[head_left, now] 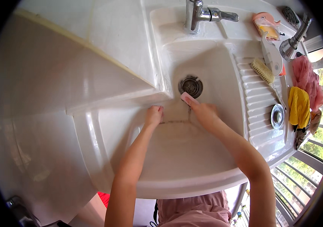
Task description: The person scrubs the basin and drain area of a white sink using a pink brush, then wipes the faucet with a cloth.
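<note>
The right hand [205, 113] gripped a pink brush [188, 98], its head pressed to the sink [191, 159] floor just at six o'clock of the drain [191, 86]. The left hand [154, 115] was curled shut, empty as far as could be seen, knuckles resting on the basin wall at nine o'clock of the brush. A dark grime line [174, 122] ran between both hands. At twelve o'clock stood the tap [195, 14] — at three o'clock, on the ribbed ledge, lay a scrubbing brush [262, 70] and a metal plug [277, 115]
</note>
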Available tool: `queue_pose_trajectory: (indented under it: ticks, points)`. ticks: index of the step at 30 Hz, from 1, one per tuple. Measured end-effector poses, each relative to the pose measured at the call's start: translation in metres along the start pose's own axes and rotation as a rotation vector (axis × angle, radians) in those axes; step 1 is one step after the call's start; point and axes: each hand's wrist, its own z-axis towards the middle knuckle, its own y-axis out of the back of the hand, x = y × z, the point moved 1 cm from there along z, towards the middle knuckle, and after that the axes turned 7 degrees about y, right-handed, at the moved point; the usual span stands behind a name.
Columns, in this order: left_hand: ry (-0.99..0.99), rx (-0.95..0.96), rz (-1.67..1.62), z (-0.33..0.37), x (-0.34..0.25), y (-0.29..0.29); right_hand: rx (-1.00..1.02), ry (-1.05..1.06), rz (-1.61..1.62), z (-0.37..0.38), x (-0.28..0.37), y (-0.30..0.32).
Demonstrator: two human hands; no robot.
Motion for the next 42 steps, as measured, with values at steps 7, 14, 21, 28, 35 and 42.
queue_pose_trajectory:
  ticks: [7,14,21,28,35,42]
  points:
    - [0.052,0.049,-0.144,0.004,0.023,0.016,0.017,0.02,-0.095,-0.001,0.018,0.018]
    - [0.148,0.1,-0.191,-0.003,0.014,0.015,0.007,0.04,-0.059,-0.007,0.009,0.022]
    - [0.041,0.098,-0.112,-0.007,-0.008,0.001,0.006,0.028,-0.07,-0.006,0.024,0.023]
    - [0.197,0.143,-0.222,-0.003,0.022,0.031,-0.108,0.018,0.026,-0.01,0.016,0.027]
    - [0.071,0.129,-0.188,-0.003,-0.019,-0.007,-0.158,0.01,0.049,-0.005,0.017,0.024]
    - [0.25,0.171,-0.231,0.001,0.016,0.024,-0.054,0.02,0.016,-0.005,0.018,0.031]
